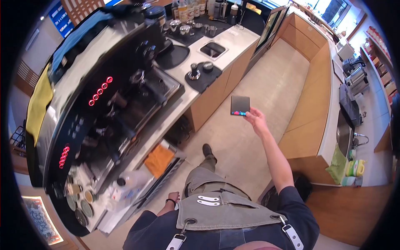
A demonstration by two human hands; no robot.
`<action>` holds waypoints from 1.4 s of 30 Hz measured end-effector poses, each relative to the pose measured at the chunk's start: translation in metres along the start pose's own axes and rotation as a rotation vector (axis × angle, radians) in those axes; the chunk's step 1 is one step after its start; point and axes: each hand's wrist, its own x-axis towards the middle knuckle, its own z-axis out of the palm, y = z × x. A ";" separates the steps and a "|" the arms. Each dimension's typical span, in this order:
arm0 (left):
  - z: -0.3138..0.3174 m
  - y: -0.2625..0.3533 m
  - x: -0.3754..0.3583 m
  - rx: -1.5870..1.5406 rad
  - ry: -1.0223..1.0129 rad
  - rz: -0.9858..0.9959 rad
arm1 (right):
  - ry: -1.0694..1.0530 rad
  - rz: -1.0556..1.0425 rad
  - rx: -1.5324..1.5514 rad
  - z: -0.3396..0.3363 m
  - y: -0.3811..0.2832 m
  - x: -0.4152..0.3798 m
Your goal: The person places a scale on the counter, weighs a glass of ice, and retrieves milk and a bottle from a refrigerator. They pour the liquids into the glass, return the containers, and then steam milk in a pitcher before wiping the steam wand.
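My right hand is stretched out over the walkway, closed on the near corner of a small square coffee scale. The scale has a dark flat top, with red and blue lit digits along its near edge. Low at my side, by the apron, hangs my left hand, with a dark band on the wrist. Its fingers are partly hidden and too small to read. Left of me stands a large black espresso machine with red lit buttons. A tamper rests on a dark mat on the counter.
A small sink is set into the left counter, with bottles behind it. An orange cloth lies by an open drawer. Across the walkway, a wooden counter carries a green cloth and a yellow-green jug.
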 end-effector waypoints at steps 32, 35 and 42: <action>0.398 0.303 -0.107 -0.928 0.555 -0.576 | -0.191 -0.581 -1.573 -0.008 -0.137 0.714; 0.435 0.312 -0.145 -1.795 1.020 -0.749 | 0.193 -0.875 -1.226 0.021 -0.118 0.679; 0.542 0.171 -0.301 -1.616 2.269 -0.828 | -0.731 -0.807 -0.754 0.106 0.036 0.262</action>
